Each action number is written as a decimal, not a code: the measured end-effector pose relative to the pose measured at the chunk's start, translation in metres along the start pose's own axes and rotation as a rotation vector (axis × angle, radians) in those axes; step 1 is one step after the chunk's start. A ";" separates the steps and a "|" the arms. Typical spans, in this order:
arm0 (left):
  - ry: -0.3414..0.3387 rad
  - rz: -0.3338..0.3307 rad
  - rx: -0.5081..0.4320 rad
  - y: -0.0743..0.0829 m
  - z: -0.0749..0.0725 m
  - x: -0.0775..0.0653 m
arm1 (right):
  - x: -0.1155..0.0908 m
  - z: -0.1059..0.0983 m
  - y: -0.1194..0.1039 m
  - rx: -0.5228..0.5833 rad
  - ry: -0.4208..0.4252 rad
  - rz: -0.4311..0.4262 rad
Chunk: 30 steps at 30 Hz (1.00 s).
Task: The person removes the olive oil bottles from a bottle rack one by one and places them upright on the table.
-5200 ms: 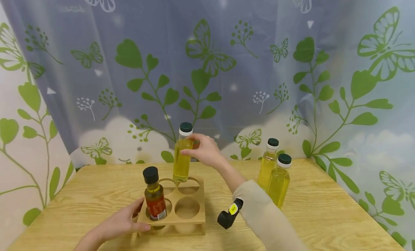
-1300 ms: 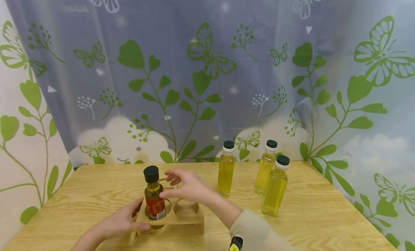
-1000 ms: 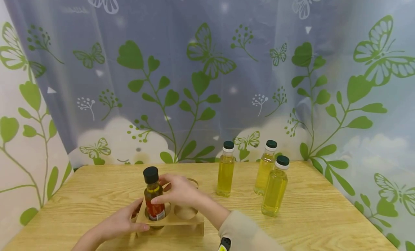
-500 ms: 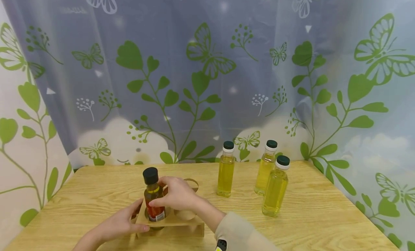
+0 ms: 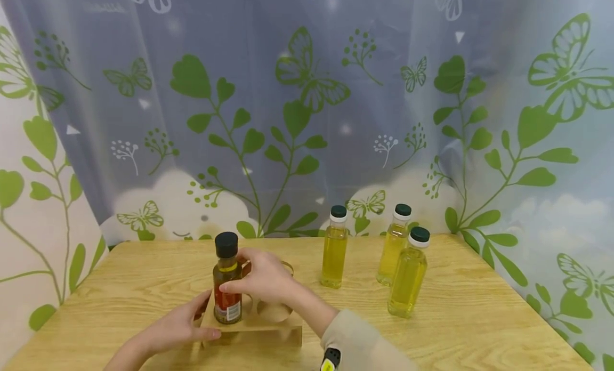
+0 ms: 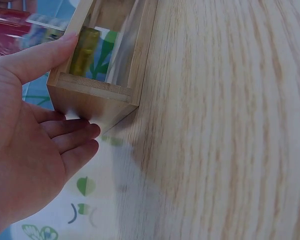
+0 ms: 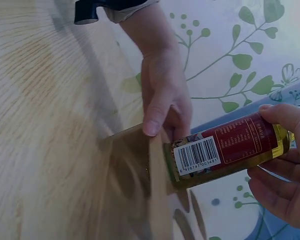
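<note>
My right hand (image 5: 266,277) grips a dark oil bottle (image 5: 227,293) with a red label and black cap, thumb in front and fingers behind. The bottle is upright over the front left hole of a wooden bottle rack (image 5: 275,328); its base appears near the rack's top board. A barcode on the bottle (image 7: 240,145) faces the right wrist view, where the right hand (image 7: 285,185) wraps its upper part. My left hand (image 5: 170,325) holds the rack's left end, thumb on the top edge and fingers against the end panel, as the left wrist view shows on the rack (image 6: 92,95).
Three bottles of yellow oil with dark green caps stand on the wooden table (image 5: 460,317) to the right: one bottle (image 5: 333,256) nearer the rack, a rear bottle (image 5: 394,251) and a front bottle (image 5: 408,280) close together. A leaf-patterned curtain (image 5: 374,120) hangs behind.
The right hand has set a yellow oil bottle on the table, moved to the red-labelled bottle, gripped it and raised it slightly. The left hand has stayed on the rack.
</note>
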<state>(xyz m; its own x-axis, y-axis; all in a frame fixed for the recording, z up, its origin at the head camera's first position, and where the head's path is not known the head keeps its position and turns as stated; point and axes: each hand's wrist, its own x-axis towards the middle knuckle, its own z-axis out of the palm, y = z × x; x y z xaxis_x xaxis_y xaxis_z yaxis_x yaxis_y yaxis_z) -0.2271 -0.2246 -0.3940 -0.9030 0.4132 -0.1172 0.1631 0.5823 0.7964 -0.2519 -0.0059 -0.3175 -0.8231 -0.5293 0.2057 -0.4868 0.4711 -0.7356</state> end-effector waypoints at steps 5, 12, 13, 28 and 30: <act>0.006 -0.041 0.004 0.001 0.000 0.000 | 0.000 -0.015 -0.005 0.014 0.044 -0.007; 0.009 -0.030 0.052 0.000 -0.001 0.001 | -0.003 -0.039 -0.006 0.052 0.094 -0.005; 0.011 -0.023 0.067 0.000 0.000 0.001 | -0.004 -0.042 -0.006 0.043 0.104 -0.003; 0.018 0.007 0.091 0.000 0.000 -0.002 | -0.026 -0.089 0.015 -0.065 0.176 0.087; 0.015 0.002 0.087 0.000 -0.001 -0.002 | -0.029 -0.094 0.019 -0.057 0.187 0.080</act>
<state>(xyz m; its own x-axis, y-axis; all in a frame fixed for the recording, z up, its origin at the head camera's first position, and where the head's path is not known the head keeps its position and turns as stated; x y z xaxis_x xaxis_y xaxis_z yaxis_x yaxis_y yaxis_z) -0.2260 -0.2260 -0.3936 -0.9083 0.4044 -0.1066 0.1983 0.6407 0.7417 -0.2649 0.0846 -0.2772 -0.8973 -0.3505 0.2682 -0.4288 0.5486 -0.7177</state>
